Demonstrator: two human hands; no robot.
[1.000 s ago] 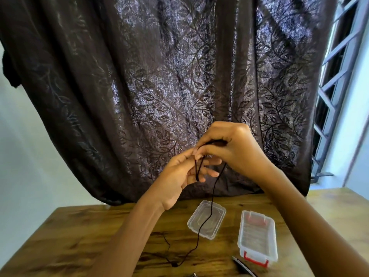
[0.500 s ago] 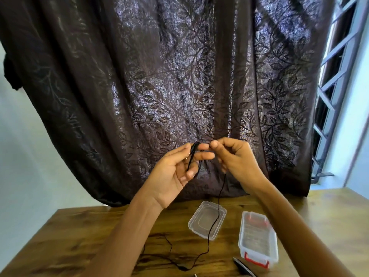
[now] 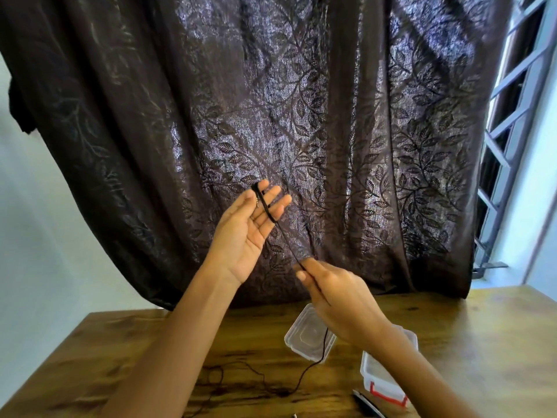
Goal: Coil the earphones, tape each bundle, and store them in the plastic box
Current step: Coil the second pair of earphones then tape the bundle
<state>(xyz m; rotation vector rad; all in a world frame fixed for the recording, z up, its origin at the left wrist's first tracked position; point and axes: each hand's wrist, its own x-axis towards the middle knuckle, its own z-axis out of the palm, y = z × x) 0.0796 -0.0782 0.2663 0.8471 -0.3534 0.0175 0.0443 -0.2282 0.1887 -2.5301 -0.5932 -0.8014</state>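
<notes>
I see the left hand (image 3: 241, 230) raised, palm up, fingers straight — the black earphone cable (image 3: 266, 206) looped round them. The right hand (image 3: 340, 303) pinches that cable lower down; it trails over the clear lid (image 3: 304, 336) to the table (image 3: 482, 342) — the plastic box (image 3: 382, 384) toward the near edge.

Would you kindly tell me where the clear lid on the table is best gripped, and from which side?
Probably pinch the clear lid by its left rim, coming from above and the left: it lies flat, the earphone cable drapes across its right part, and the right hand hovers over that side.
</notes>
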